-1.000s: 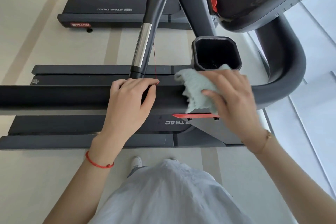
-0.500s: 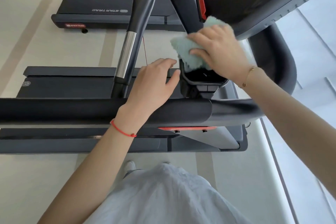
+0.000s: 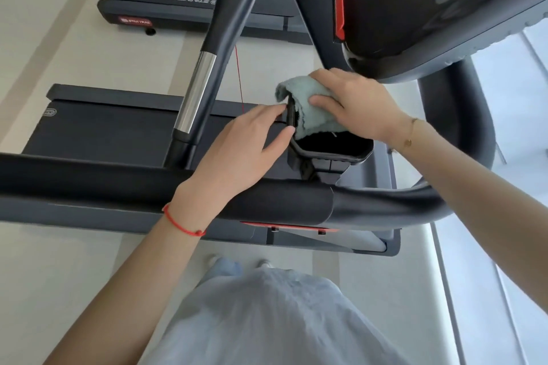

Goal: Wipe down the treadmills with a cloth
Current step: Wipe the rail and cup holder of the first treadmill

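A pale green cloth (image 3: pixel 311 109) is draped over the far rim of the black cup holder (image 3: pixel 335 151) on the near treadmill. My right hand (image 3: pixel 355 104) presses the cloth down onto that rim, fingers closed on it. My left hand (image 3: pixel 249 142) reaches over the black side handrail (image 3: pixel 89 181) and pinches the cup holder's left wall between thumb and fingers. The treadmill console (image 3: pixel 430 3) with red and green buttons hangs just above my right hand.
A silver and black inner grip bar (image 3: pixel 207 68) rises left of the cup holder, with a thin red cord (image 3: pixel 239 77) hanging beside it. The treadmill belt (image 3: pixel 103 130) lies below. A second treadmill (image 3: pixel 166 0) stands farther away. A light window ledge runs on the right.
My right hand moved the cloth from the handrail up to the console, then down onto the cup holder's rim. My left hand left the handrail and took hold of the cup holder's side.
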Tool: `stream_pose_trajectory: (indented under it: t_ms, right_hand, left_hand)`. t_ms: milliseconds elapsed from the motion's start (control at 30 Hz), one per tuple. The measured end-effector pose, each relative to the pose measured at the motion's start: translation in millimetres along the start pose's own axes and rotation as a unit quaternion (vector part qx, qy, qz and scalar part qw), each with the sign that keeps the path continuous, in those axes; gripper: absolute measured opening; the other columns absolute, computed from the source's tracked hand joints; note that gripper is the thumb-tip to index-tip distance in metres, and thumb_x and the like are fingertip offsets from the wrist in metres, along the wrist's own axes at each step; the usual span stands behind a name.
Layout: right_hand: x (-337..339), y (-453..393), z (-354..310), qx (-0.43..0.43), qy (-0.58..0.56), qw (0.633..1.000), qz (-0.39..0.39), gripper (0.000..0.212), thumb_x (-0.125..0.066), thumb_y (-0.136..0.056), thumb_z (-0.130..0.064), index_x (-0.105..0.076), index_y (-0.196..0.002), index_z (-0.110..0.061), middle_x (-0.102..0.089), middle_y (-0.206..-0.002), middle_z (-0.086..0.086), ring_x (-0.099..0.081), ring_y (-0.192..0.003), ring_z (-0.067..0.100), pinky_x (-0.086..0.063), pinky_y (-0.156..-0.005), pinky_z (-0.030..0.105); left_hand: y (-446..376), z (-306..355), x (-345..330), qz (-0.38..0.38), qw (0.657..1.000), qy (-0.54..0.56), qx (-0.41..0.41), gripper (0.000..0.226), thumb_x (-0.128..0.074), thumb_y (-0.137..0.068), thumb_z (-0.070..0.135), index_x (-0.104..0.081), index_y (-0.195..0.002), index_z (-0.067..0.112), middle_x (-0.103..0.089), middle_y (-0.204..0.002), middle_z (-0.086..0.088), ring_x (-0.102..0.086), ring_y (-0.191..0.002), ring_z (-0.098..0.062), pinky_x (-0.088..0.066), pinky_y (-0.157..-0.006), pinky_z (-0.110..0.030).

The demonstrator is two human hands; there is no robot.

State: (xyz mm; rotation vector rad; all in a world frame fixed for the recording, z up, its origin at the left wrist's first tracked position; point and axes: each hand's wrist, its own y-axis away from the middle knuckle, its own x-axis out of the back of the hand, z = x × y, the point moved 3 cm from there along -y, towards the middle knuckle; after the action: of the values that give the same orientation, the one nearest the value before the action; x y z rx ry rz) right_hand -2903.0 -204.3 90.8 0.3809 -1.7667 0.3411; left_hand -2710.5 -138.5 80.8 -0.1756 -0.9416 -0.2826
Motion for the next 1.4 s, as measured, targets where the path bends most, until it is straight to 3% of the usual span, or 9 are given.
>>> stream_pose_trajectory:
  t_ms: [167,333,433,533,800,1000,1267,1333,1400]
  right_hand:
    - [-1,35,12,-0.097,-0.075,0.992,0.024,0.042,-0.044,-0.102,-0.03,-0.039,-0.142,-0.019,-0.051,-0.129,0.012,-0.053,-0.109,0.035,-0.039,-0.084,0.036]
    - [0,22,2,-0.087,-0.025,0.995,0.037,0.04,-0.046,-0.1,-0.028,-0.043,-0.14,-0.018,-0.055,-0.12,0.01,-0.056,-0.104,0.036,-0.045,-0.082,0.041]
    - [0,20,2,-0.073,-0.076,0.994,0.038,0.04,-0.05,-0.099,-0.025,-0.048,-0.138,-0.021,-0.057,-0.122,0.003,-0.056,-0.108,0.027,-0.039,-0.084,0.029]
    - [-2,40,0,-0.153,-0.14,0.977,0.059,0.048,-0.051,-0.098,-0.02,-0.04,-0.144,-0.024,-0.049,-0.133,0.005,-0.051,-0.114,0.025,-0.031,-0.084,0.021]
    - [-10,83,-10,-0.269,-0.181,0.945,0.05,0.056,-0.049,-0.1,-0.023,-0.022,-0.148,-0.01,-0.05,-0.13,0.017,-0.046,-0.097,0.025,-0.024,-0.071,0.02]
    - [-1,50,-3,-0.229,-0.201,0.952,0.034,0.065,-0.059,-0.095,-0.02,-0.024,-0.15,-0.017,-0.044,-0.141,0.015,-0.05,-0.121,0.033,-0.035,-0.093,0.028]
    - [0,79,-1,-0.143,-0.193,0.971,0.018,0.07,-0.052,-0.099,-0.016,-0.011,-0.155,-0.011,-0.012,-0.163,0.003,-0.013,-0.149,0.016,-0.002,-0.103,-0.004]
    - [1,70,1,-0.116,-0.15,0.982,0.017,0.071,-0.054,-0.096,-0.013,-0.013,-0.155,-0.01,-0.016,-0.161,0.008,-0.02,-0.146,0.022,-0.006,-0.105,-0.001]
    - [3,52,1,-0.075,-0.099,0.992,0.023,0.068,-0.057,-0.093,-0.012,-0.023,-0.152,-0.01,-0.03,-0.155,0.011,-0.033,-0.139,0.027,-0.021,-0.112,0.018]
  left_hand:
    - [1,1,-1,-0.012,1.0,0.002,-0.003,0.053,-0.038,-0.103,0.045,-0.037,-0.151,0.022,-0.052,-0.141,0.005,-0.05,-0.125,-0.013,-0.039,-0.1,-0.027]
    - [0,1,-1,-0.016,1.0,-0.021,-0.016,0.053,-0.036,-0.104,0.045,-0.035,-0.152,0.02,-0.05,-0.141,0.004,-0.052,-0.122,-0.016,-0.042,-0.1,-0.034]
    - [-2,-1,1,-0.015,0.999,-0.024,-0.025,0.055,-0.038,-0.104,0.045,-0.034,-0.152,0.019,-0.047,-0.147,0.003,-0.048,-0.129,-0.016,-0.039,-0.103,-0.033]
    - [-3,0,2,-0.016,0.999,-0.025,-0.04,0.056,-0.039,-0.104,0.042,-0.03,-0.154,0.019,-0.044,-0.15,0.002,-0.048,-0.13,-0.018,-0.04,-0.105,-0.037]
    - [-5,-4,-1,-0.011,0.998,0.001,-0.054,0.057,-0.04,-0.103,0.041,-0.03,-0.154,0.017,-0.051,-0.141,0.0,-0.055,-0.119,-0.019,-0.048,-0.096,-0.035]
    - [-7,-4,-2,-0.008,0.999,0.023,-0.047,0.056,-0.042,-0.101,0.042,-0.033,-0.153,0.024,-0.053,-0.139,0.003,-0.055,-0.121,-0.014,-0.047,-0.098,-0.033]
    - [-5,0,-1,0.017,0.999,0.036,-0.019,0.051,-0.049,-0.1,0.039,-0.04,-0.148,0.028,-0.056,-0.135,0.009,-0.053,-0.12,-0.008,-0.038,-0.099,-0.025]
    - [-7,1,-1,0.021,0.999,0.043,-0.005,0.05,-0.05,-0.099,0.039,-0.042,-0.147,0.028,-0.056,-0.135,0.011,-0.053,-0.119,-0.006,-0.034,-0.096,-0.02]
    - [-10,3,-2,0.027,0.999,0.041,-0.004,0.05,-0.051,-0.098,0.041,-0.045,-0.145,0.026,-0.057,-0.135,0.009,-0.054,-0.119,-0.007,-0.038,-0.099,-0.022]
